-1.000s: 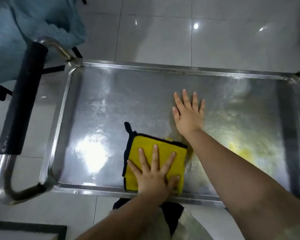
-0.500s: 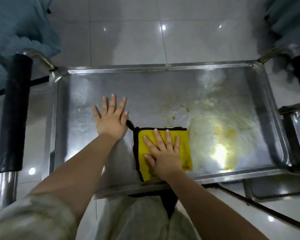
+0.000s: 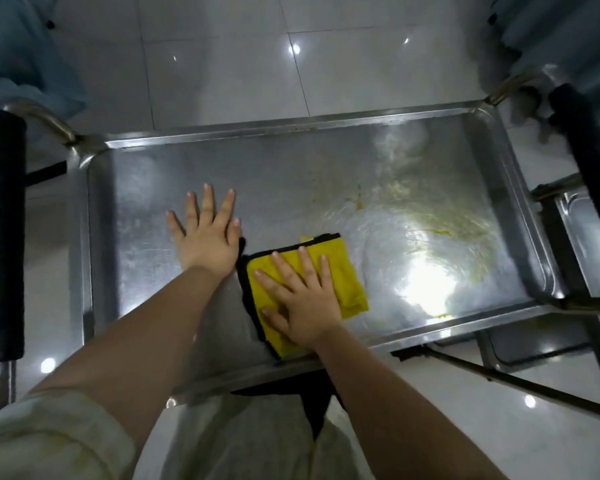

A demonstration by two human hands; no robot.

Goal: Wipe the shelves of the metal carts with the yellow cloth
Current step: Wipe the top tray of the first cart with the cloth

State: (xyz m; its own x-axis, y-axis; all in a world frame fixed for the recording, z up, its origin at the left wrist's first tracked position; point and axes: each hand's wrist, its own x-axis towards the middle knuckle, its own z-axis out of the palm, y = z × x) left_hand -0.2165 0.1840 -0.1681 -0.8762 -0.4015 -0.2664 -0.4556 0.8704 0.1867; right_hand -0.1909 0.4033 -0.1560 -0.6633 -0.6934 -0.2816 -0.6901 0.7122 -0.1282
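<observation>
The yellow cloth (image 3: 347, 278) lies folded on the top shelf (image 3: 291, 174) of the metal cart, close to the near rim and about in the middle of the shelf's length. The fold is almost square. It is a little longer from the near rim toward the far rim, and this axis leans slightly to the left at the far end. A dark border runs along its left side and its far side.

The right hand (image 3: 305, 306) lies flat on the cloth with straight, spread fingers that point away from the person; it presses and does not grasp. The left hand (image 3: 207, 240) rests flat on the bare metal just beside the cloth's left border, fingers wide and also pointing to the far rim.

To the right of the cloth, yellowish smears (image 3: 430, 233) cover the shelf. The shelf itself is long from left to right, with a black handle (image 3: 0, 237) at the left end.
</observation>
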